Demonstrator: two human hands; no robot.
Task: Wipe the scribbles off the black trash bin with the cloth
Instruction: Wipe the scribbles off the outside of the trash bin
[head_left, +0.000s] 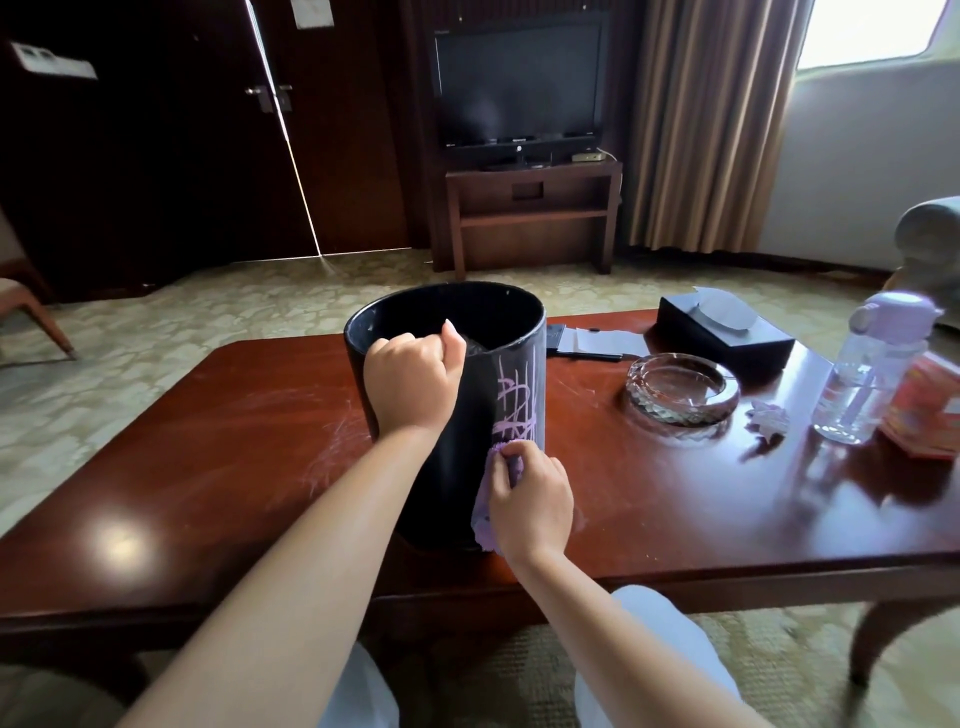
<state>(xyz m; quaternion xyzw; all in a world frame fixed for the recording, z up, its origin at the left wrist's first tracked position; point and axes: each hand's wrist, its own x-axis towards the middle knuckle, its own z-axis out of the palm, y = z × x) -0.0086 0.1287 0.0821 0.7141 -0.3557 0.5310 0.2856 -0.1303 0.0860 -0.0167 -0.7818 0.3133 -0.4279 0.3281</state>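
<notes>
Standing upright on a glossy reddish wooden table (182, 467), the 1 black trash bin (483, 332) was a smooth, round, open-topped cylinder, slightly wider at the rim than at the base. Pale purple scribbles (514, 410), thin crossed strokes, ran down its right-facing wall. The left hand (413, 382) gripped the near rim, fingers curled over the edge and thumb raised inside the opening. The right hand (530, 499) pinched 1 soft, fuzzy lilac cloth (485, 514) and pressed it against the bin's lower wall, just under the scribbles.

The bin sat near the table's middle, set back from the near edge, with bare polished wood stretching wide to its left and a narrower strip between it and the things on the right. Faint pale scratches marked the wood just left of the bin.

To the right lay 1 heavy, faceted, round glass ashtray (683, 389), 1 black rectangular tissue box (727, 332) with a tissue showing at its slot, 1 clear plastic bottle (862, 374) with a lilac cap, 1 red packet (924, 410) at the table's right edge, and 1 small crumpled pale scrap (769, 418) between ashtray and bottle. Behind the bin, a flat dark item with white paper (587, 343) lay on the wood.
</notes>
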